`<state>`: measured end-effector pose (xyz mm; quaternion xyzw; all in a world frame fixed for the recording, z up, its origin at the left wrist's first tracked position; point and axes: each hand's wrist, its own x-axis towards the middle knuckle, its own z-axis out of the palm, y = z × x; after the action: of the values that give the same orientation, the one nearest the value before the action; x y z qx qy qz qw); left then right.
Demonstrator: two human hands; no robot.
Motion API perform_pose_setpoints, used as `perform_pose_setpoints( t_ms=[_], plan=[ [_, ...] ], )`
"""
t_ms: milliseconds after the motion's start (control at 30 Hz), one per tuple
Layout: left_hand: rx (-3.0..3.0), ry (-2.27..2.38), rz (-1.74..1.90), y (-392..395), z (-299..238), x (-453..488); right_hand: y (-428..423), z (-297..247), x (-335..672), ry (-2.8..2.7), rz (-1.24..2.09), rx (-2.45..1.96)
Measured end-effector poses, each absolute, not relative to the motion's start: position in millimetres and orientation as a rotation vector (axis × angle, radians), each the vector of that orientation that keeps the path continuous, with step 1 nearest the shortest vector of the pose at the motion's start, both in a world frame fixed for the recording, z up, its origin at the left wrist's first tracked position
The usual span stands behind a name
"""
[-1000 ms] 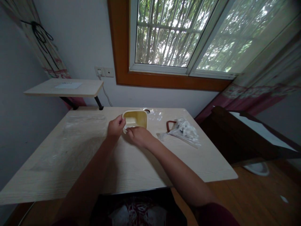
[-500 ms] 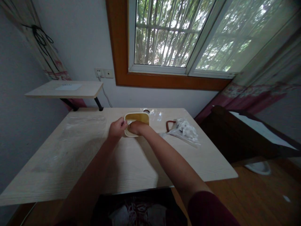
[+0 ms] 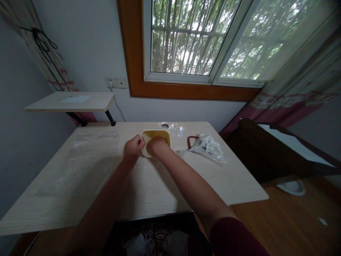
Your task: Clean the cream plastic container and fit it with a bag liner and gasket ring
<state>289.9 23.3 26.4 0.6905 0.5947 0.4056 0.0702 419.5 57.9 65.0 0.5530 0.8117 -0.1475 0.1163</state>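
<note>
In the head view, the yellow container (image 3: 156, 133) stood towards the far edge of the pale desk (image 3: 144, 195), a little left of the desk's middle, with its open side up. The left hand (image 3: 133, 146) was at its left side, fingers curled in and thumb closed over the rim, gripping it. The right hand (image 3: 157, 145) reached down inside the container from the near side; its fingers were mostly hidden, so how far they were open, and whether they had hold of anything, could not be told.

To the right of the container, well apart from it, lay a clear plastic bag (image 3: 210, 147) with whitish contents, and a reddish-brown loop (image 3: 189, 142) showed at its left edge. Flat clear plastic (image 3: 93, 145) was spread over the left part of the desk. At the far left, a raised shelf (image 3: 98, 103) on black legs bore a white paper (image 3: 75, 99). On the far wall, a window (image 3: 183, 42) sat in an orange-brown wooden frame (image 3: 191, 91).
</note>
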Motion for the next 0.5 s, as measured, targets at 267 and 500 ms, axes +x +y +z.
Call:
perform_pose_setpoints(
  t_ms=[267,500],
  plan=[
    [2.080,1.720,1.061,23,43,291,59,70,418,2.269,-0.499,1.561],
    [2.095,1.663,0.969,22,49,294,57,74,423,2.420,-0.679,1.537]
  ],
)
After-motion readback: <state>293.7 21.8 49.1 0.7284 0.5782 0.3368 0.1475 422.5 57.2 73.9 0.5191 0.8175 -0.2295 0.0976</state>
